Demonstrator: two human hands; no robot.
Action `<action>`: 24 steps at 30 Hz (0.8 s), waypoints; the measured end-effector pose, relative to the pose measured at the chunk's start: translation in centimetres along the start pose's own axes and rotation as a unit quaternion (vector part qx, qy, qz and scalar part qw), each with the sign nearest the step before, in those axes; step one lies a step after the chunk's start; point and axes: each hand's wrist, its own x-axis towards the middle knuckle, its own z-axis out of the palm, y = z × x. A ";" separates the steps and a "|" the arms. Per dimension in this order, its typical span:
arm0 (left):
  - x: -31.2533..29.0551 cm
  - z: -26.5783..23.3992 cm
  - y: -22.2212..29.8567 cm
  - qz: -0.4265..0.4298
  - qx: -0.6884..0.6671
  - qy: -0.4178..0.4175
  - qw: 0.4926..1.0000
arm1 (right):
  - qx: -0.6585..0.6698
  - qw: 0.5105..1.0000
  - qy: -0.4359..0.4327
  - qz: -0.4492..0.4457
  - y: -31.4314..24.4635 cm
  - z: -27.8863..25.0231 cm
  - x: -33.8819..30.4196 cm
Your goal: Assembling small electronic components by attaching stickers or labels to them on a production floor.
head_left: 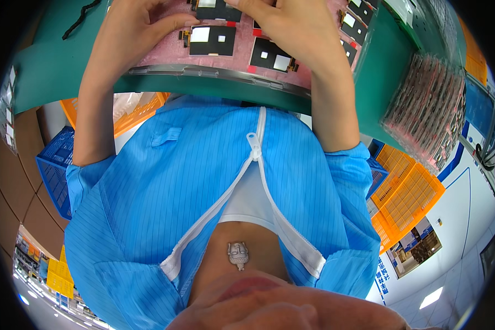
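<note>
A clear plastic tray [203,70] with a pink lining lies at the table's near edge, holding several flat black panels with white squares and small brown ribbon tails. My left hand [140,25] reaches over its left side, thumb stretched out apart from the fingers. The thumb tip lies between a near panel [213,47] and an upper panel [217,12] cut by the top edge. My right hand [297,30] reaches over the middle, above another panel [263,55]; one fingertip meets the upper panel's right side. Its other fingertips are out of view, so its grip is hidden.
On the green table [44,82], a tall stack of clear trays [426,110] stands at the right. A black cord [81,19] lies at the far left. Orange baskets [407,192] and a blue crate [58,165] stand below table height, near brown cartons [22,181].
</note>
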 end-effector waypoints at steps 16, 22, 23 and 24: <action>0.2 -0.1 0.4 -0.001 0.002 -0.002 1.000 | -0.003 1.000 0.016 -0.014 0.2 0.2 -0.1; 0.1 -0.1 0.6 -0.013 -0.001 -0.003 1.000 | -0.012 0.999 0.027 -0.026 0.3 0.4 -0.1; 0.2 -0.1 0.7 -0.015 -0.002 -0.003 1.000 | -0.012 0.999 0.027 -0.026 0.6 0.4 -0.1; 0.2 -0.1 0.7 -0.015 -0.002 -0.003 1.000 | -0.022 0.999 0.030 -0.034 1.1 0.6 0.1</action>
